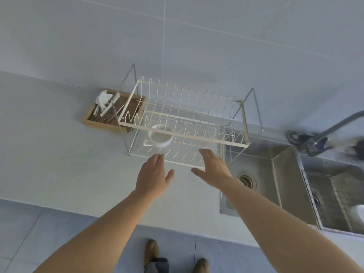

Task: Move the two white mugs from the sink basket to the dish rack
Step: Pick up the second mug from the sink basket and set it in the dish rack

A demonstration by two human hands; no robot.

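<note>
A white wire dish rack with two tiers stands on the pale counter by the wall. One white mug sits upright on its lower tier at the left, handle toward me. A second white mug shows only partly at the right edge, inside the metal sink basket. My left hand hovers open just in front of the rack, below the mug. My right hand is open too, reaching over the rack's front edge, holding nothing.
A steel double sink with a drain lies right of the rack, a faucet behind it. A wooden tray with utensils sits left of the rack. The counter's front edge runs below my forearms; my feet show on the tiled floor.
</note>
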